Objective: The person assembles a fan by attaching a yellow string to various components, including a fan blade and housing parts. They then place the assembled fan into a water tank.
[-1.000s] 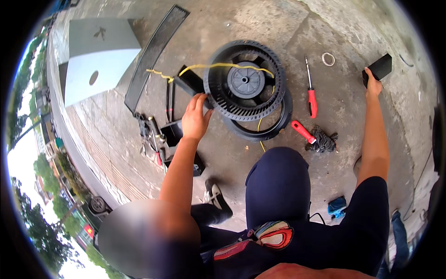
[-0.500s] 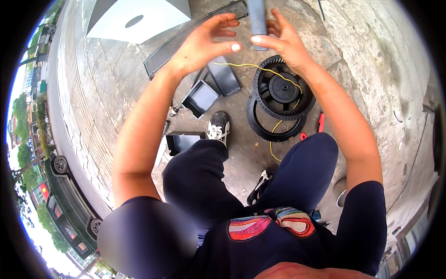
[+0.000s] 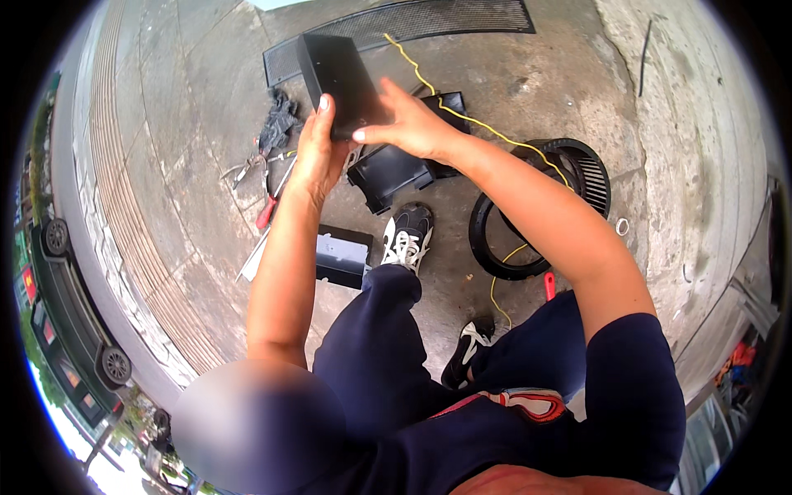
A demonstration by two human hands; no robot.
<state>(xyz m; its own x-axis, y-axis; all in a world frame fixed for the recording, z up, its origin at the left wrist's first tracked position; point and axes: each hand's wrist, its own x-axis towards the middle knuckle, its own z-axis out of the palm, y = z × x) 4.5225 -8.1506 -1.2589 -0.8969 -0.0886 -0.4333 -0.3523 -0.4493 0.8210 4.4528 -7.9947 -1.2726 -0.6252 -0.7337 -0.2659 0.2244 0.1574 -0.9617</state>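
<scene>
A black rectangular box-like piece [image 3: 342, 76] is tilted up between my two hands, above the concrete. My left hand [image 3: 320, 155] grips its lower left corner, thumb along the side and fingers mostly hidden beneath. Against its lower right side, my right hand [image 3: 410, 124] closes with the thumb at the bottom edge; its fingertips are slightly blurred. Below the hands lie black plastic trays [image 3: 392, 172], partly covered by my right hand. Another black box [image 3: 345, 257], with a pale grey face, sits beside my shoe.
A long black mesh grille [image 3: 462, 21] lies at the far side. A yellow cord [image 3: 487, 125] runs past a black ring [image 3: 481, 247] and a ribbed black wheel [image 3: 596, 175]. Left are a crumpled black bag [image 3: 279, 122], pliers [image 3: 243, 171] and a red-handled screwdriver [image 3: 266, 213].
My right hand held up a flat grey-looking piece, with my left hand open beside it. Now both hands grip a black box-like piece, farther left and lower. The view has shifted.
</scene>
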